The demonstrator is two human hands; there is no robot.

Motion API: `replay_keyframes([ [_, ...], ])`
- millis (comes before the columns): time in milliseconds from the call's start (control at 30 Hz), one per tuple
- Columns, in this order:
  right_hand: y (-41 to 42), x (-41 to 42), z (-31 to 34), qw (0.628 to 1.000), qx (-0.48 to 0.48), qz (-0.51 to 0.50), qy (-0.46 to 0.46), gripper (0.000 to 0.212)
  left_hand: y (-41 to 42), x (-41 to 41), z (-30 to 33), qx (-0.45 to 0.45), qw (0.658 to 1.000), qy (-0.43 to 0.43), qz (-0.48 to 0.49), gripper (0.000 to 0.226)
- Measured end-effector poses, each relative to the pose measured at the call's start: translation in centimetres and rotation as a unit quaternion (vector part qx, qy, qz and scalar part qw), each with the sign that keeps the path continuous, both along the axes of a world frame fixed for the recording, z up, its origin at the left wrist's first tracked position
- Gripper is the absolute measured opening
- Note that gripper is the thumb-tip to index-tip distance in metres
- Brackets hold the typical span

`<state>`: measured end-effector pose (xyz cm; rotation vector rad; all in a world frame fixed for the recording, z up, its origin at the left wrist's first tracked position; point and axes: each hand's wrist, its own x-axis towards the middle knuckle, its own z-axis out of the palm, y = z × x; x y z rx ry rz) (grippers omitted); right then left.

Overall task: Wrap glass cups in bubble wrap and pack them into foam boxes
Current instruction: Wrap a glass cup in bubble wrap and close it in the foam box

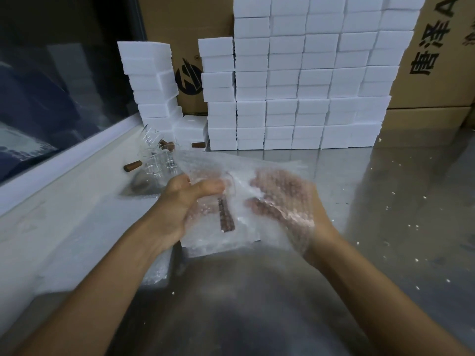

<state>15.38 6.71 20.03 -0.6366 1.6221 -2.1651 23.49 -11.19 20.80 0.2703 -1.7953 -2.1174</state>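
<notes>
On the far side of the metal table (385, 176) I see a big wall of white foam boxes (295, 86), w/ brown cardboard boxes (434, 73) behind. Can't tell which foam boxes are full, so I can't count what's packed.

Closer, a sheet of bubble wrap (239, 170) is held up in both hands, w/ one glass cup (226, 199) inside it; its brown handle (226, 215) shows thru. I think this wrap is only half done, then it goes in a box.

My left hand (180, 209) grips the cup thru the wrap, thumb curled on top. My right hand (285, 201) is under the wrap, fingers look bent round it, but blurry.

At least two more bare cups (160, 160) wait by the wall, approx. Hard to count, glass is clear.
</notes>
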Motion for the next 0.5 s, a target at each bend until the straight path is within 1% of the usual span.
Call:
replay_keyframes([
  [33,-0.1,-0.8,-0.1,0.998,-0.024,-0.058,0.006,0.011,-0.1,-0.2,-0.1,0.043,0.999,0.020,0.014,0.081],
  [67,0.0,-1.3,0.3,0.991,-0.046,-0.124,-0.018,0.006,-0.1,-0.5,-0.1,0.076,0.996,0.028,0.026,0.059],
  [100,0.1,-1.9,0.3,0.979,-0.063,-0.190,-0.046,0.011,-0.2,-0.7,-0.2,0.103,0.993,0.033,0.035,0.046],
  [133,0.4,-2.4,0.3,0.968,-0.076,-0.225,-0.085,0.013,-0.2,-0.7,-0.3,0.128,0.990,0.041,0.039,0.040],
  [167,0.6,-2.8,0.3,0.963,-0.086,-0.226,-0.119,0.012,-0.2,-0.8,-0.3,0.151,0.986,0.048,0.045,0.036],
  [200,0.7,-2.8,0.1,0.965,-0.086,-0.200,-0.144,0.009,-0.2,-0.8,-0.3,0.174,0.982,0.055,0.053,0.034],
  [233,0.7,-2.8,-0.1,0.971,-0.084,-0.153,-0.161,0.004,-0.1,-0.8,-0.3,0.196,0.977,0.063,0.058,0.033],
  [267,0.5,-2.3,-0.1,0.976,-0.077,-0.103,-0.173,0.008,0.1,-0.8,-0.3,0.217,0.972,0.070,0.059,0.031],
  [333,0.2,-1.5,0.0,0.983,-0.070,0.005,-0.169,0.030,0.6,-0.9,-0.4,0.237,0.967,0.077,0.052,0.034],
  [367,0.0,-1.2,0.0,0.987,-0.052,0.043,-0.147,0.037,1.0,-0.9,-0.5,0.236,0.968,0.075,0.045,0.043],
  [400,-0.3,-0.7,0.0,0.989,-0.034,0.069,-0.125,0.036,1.5,-0.9,-0.6,0.231,0.970,0.070,0.036,0.055],
  [433,-0.6,-0.3,-0.2,0.992,-0.014,0.073,-0.106,0.030,2.0,-0.9,-0.6,0.224,0.972,0.067,0.022,0.067],
  [467,-0.8,0.0,-0.2,0.993,0.000,0.059,-0.100,0.023,2.5,-0.9,-0.7,0.219,0.973,0.070,0.002,0.075],
  [500,-0.9,-0.1,-0.4,0.995,0.005,0.033,-0.095,0.018,2.8,-1.0,-0.8,0.211,0.975,0.074,-0.012,0.077],
])
